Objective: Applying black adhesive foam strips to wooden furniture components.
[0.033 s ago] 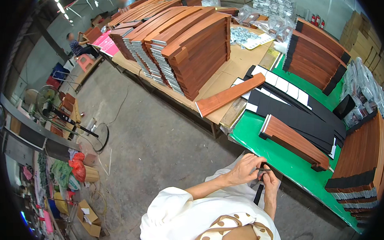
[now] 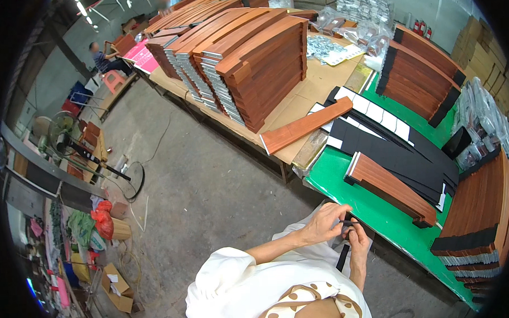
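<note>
Both hands' fingers (image 2: pixel 339 210) (image 2: pixel 356 230) pinch a dark strip (image 2: pixel 350 222); a cardboard box (image 2: pixel 123 287) holds something white (image 2: pixel 113 279).

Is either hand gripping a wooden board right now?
No, the left hand and right hand hold a small black piece between them, while the nearest wooden board lies on the green table.
</note>
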{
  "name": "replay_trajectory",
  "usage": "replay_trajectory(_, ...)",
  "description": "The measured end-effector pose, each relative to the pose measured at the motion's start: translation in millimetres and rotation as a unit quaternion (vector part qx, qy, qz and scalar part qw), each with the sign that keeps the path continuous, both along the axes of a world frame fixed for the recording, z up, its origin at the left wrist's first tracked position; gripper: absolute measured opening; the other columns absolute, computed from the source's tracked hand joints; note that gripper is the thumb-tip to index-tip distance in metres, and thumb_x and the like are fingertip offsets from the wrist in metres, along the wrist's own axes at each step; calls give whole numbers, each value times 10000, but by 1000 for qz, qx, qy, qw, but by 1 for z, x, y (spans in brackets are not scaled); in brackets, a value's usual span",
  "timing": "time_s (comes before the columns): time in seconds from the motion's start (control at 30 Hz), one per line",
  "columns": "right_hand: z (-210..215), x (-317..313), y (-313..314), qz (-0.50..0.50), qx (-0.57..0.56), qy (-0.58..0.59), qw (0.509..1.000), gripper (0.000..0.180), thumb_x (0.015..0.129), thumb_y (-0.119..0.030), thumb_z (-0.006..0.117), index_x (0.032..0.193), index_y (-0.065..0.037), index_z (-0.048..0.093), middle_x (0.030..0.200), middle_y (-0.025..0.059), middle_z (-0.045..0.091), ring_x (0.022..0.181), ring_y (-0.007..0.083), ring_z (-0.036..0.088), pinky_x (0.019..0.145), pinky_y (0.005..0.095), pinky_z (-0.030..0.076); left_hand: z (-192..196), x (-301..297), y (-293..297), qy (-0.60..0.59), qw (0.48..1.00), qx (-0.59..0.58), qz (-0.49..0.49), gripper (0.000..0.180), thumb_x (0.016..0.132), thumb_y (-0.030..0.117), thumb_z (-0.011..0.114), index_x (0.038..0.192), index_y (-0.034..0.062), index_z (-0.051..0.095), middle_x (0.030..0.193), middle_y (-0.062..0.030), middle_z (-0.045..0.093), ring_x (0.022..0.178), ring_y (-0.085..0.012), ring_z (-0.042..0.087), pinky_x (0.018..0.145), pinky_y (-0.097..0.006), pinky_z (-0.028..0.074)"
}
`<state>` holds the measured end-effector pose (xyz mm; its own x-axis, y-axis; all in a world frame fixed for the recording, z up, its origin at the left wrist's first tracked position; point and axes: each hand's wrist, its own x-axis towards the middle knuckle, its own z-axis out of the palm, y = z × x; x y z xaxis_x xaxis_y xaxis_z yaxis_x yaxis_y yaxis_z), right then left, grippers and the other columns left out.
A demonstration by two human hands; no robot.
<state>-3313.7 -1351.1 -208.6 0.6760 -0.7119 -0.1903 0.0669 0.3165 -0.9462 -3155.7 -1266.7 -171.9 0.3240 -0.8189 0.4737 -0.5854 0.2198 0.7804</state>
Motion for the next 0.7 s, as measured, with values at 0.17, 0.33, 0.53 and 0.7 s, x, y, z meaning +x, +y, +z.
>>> replay_trajectory(0.17,2,-8,2,-101,-150,51,982,517,788,-175,719,1245,-29,528,994,46,507,904,123,490,750,264,412,0,-2,6,134,989,39,50,568,728,-6,548,1276,17,400,837,-82,520,784,-196,553,725,-338,481)
replay_trajectory(0.33,43,3,3,-58,-553,183,811,438,626,-64,762,1049,-57,646,1027,134,519,978,310,504,860,391,421,-5,-6,9,148,974,167,31,566,731,5,541,1278,16,394,816,-93,519,749,-213,557,686,-340,476)
replay_trajectory(0.53,40,26,-9,-23,-631,178,754,391,588,-73,766,963,-135,670,939,82,553,878,289,522,735,394,451,-8,15,5,229,959,165,1,570,752,-8,567,1291,31,385,831,-41,531,778,-136,544,725,-286,460)
replay_trajectory(0.7,44,26,-22,-66,-609,189,768,376,623,-106,776,983,-150,679,947,44,545,871,246,514,702,347,460,9,24,-3,488,844,220,-16,619,767,-41,551,1341,28,331,868,-3,525,794,-79,510,731,-217,424)
